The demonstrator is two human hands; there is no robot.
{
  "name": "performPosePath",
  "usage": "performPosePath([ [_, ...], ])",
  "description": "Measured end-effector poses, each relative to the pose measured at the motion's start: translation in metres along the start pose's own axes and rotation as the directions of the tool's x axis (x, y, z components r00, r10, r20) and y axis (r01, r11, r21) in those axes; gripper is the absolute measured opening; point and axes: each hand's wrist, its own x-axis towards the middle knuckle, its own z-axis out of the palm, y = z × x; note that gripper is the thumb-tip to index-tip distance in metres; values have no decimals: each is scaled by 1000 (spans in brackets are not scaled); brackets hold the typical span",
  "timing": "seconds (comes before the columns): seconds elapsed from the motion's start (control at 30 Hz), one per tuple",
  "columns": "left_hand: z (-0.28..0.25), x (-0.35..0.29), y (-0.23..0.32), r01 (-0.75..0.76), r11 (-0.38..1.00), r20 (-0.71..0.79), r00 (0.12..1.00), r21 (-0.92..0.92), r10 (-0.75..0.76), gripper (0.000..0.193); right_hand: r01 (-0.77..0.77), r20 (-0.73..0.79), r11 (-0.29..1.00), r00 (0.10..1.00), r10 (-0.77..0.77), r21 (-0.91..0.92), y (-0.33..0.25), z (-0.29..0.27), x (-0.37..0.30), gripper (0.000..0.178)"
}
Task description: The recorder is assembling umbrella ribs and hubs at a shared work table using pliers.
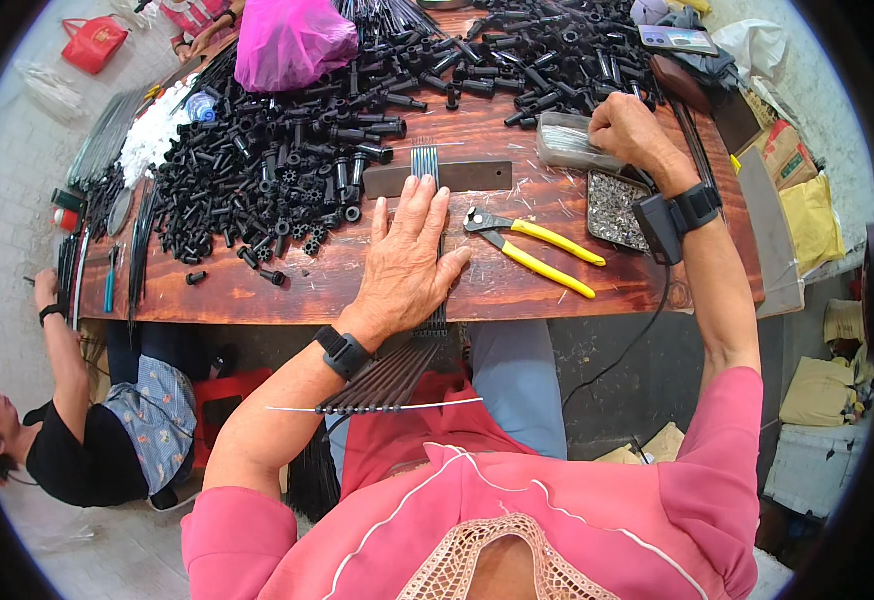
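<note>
My left hand (412, 250) lies flat on a row of thin black rods (387, 378), its fingers stretched out. The rods run side by side under the palm, their silvery far ends crossing a dark metal bar (482, 177). Their near ends hang past the table edge, strung on a thin white wire (447, 402). My right hand (632, 132) is at the right end of a clear plastic box (564, 150) holding thin pale wires. Its fingers are curled closed; what they hold, if anything, is hidden. Nippers with yellow handles (552, 255) rest between the hands.
Black plastic tubular parts (247, 170) are heaped across the table's left and back. A tray of small metal bits (615, 210) stands below the box. A pink plastic bag (292, 45) sits at the back. Another person (77, 430) sits at the left. A cable (622, 355) hangs by my right arm.
</note>
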Motion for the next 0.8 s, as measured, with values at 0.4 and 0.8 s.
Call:
performPosePath([
  [0.4,-3,2,1,1,1000,24,1000,27,-2,69,374,-176,896,924,-338,241,-86,34,17,16],
  [0.8,-5,3,4,17,1000,45,999,19,-18,70,257,-54,942,966,-251,214,-117,50,26,29],
])
